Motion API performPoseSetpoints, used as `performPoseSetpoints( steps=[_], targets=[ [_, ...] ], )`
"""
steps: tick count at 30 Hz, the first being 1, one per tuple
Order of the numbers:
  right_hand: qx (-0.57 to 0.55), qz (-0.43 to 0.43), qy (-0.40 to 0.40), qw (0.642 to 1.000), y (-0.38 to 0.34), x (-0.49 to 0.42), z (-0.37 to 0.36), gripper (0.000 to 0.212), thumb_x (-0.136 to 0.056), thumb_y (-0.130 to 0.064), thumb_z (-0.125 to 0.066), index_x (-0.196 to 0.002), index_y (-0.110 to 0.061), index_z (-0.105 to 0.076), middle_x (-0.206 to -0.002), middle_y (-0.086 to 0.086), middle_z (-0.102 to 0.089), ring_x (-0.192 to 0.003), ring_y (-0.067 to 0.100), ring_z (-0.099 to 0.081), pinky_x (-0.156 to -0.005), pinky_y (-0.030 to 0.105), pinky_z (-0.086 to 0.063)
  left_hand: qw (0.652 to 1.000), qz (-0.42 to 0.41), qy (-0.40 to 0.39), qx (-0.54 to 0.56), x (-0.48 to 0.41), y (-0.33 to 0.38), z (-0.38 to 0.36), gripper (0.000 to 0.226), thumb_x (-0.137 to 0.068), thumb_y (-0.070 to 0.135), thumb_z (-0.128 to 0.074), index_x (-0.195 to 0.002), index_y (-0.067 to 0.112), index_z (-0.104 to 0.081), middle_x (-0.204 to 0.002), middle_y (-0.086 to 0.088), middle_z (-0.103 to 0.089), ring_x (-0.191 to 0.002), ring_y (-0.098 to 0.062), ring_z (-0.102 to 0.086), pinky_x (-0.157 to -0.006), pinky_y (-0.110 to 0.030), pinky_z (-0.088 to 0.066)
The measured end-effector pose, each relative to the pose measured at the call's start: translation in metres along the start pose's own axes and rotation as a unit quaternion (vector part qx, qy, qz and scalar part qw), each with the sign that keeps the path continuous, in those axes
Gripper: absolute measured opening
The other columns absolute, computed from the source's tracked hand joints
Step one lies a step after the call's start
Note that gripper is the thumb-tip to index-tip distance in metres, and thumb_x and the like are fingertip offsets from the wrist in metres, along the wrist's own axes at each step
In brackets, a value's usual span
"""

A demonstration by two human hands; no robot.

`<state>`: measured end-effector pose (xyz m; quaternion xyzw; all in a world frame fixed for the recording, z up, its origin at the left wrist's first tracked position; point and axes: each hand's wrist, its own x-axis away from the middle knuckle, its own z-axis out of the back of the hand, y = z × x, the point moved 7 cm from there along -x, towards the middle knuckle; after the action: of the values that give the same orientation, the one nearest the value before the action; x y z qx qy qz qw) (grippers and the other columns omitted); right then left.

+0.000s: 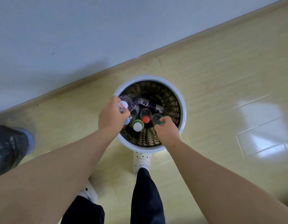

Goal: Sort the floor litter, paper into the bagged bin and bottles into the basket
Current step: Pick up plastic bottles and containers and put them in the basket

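Note:
A round white-rimmed mesh basket stands on the floor in front of my feet, with several plastic bottles upright inside. My left hand is over its left rim, closed around a clear bottle with a white cap; a pale blue cap shows under my fingers. My right hand is inside the basket's right side, pinching the dark green cap of a clear bottle. Between my hands stand a bottle with a white cap and green ring and a red-capped bottle.
The bagged bin, lined in dark plastic, is at the left edge. A grey wall and skirting run diagonally behind the basket. My white shoes stand just below the basket on the pale tiled floor.

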<state>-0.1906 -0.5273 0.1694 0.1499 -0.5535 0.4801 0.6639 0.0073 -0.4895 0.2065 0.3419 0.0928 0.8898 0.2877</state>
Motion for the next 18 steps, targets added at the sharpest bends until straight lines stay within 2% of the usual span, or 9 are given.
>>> performPoseSetpoints(
  steps=[3, 5, 8, 12, 14, 18],
  targets=[
    [0.031, 0.022, 0.014, 0.999, -0.004, -0.021, -0.001, 0.041, -0.092, -0.021, -0.049, -0.132, -0.017, -0.041, -0.128, 0.007, -0.050, -0.095, 0.020, -0.049, -0.077, 0.027, -0.037, 1.000, -0.011, 0.015, 0.023, -0.005, -0.001, -0.006, 0.023, -0.086, 0.021, -0.055, -0.106, 0.011, -0.051, -0.089, -0.005, -0.059, -0.080, -0.026, -0.052, -0.064, -0.032, -0.038],
    [0.054, 0.033, 0.025, 0.998, -0.007, -0.040, -0.005, 0.040, -0.091, -0.021, -0.048, -0.130, -0.016, -0.043, -0.125, 0.008, -0.052, -0.099, 0.022, -0.052, -0.077, 0.030, -0.041, 0.998, -0.022, 0.031, 0.050, -0.009, -0.003, -0.009, 0.022, -0.085, 0.021, -0.057, -0.104, 0.012, -0.052, -0.087, -0.002, -0.059, -0.078, -0.023, -0.052, -0.065, -0.031, -0.039],
    [0.095, 0.047, 0.039, 0.994, -0.016, -0.074, -0.019, 0.040, -0.088, -0.021, -0.047, -0.128, -0.015, -0.046, -0.125, 0.012, -0.052, -0.110, 0.030, -0.052, -0.091, 0.040, -0.047, 0.995, -0.046, 0.060, 0.072, -0.018, -0.006, -0.012, 0.021, -0.083, 0.022, -0.060, -0.102, 0.016, -0.054, -0.082, 0.003, -0.059, -0.076, -0.017, -0.051, -0.065, -0.026, -0.036],
    [0.136, 0.033, 0.048, 0.989, -0.024, -0.126, -0.043, 0.040, -0.088, -0.023, -0.047, -0.128, -0.015, -0.049, -0.128, 0.016, -0.053, -0.119, 0.036, -0.048, -0.101, 0.043, -0.042, 0.990, -0.095, 0.082, 0.071, -0.027, -0.012, -0.017, 0.018, -0.079, 0.019, -0.064, -0.094, 0.018, -0.055, -0.065, 0.010, -0.052, -0.066, -0.013, -0.050, -0.056, -0.017, -0.034],
    [0.189, 0.029, 0.043, 0.981, -0.026, -0.148, -0.056, 0.042, -0.088, -0.024, -0.048, -0.129, -0.017, -0.048, -0.132, 0.014, -0.052, -0.123, 0.036, -0.045, -0.105, 0.045, -0.038, 0.988, -0.101, 0.090, 0.077, -0.029, -0.015, -0.018, 0.018, -0.077, 0.017, -0.067, -0.089, 0.022, -0.053, -0.061, 0.012, -0.048, -0.062, -0.012, -0.048, -0.058, -0.014, -0.035],
    [0.270, 0.039, 0.018, 0.962, -0.029, -0.188, -0.074, 0.053, -0.093, -0.033, -0.046, -0.142, -0.017, -0.032, -0.148, 0.009, -0.034, -0.136, 0.032, -0.027, -0.109, 0.048, -0.025, 0.983, -0.117, 0.109, 0.092, -0.031, -0.016, -0.022, 0.021, -0.073, 0.015, -0.071, -0.084, 0.022, -0.054, -0.057, 0.010, -0.048, -0.058, -0.010, -0.049, -0.055, -0.014, -0.036]
  ],
)
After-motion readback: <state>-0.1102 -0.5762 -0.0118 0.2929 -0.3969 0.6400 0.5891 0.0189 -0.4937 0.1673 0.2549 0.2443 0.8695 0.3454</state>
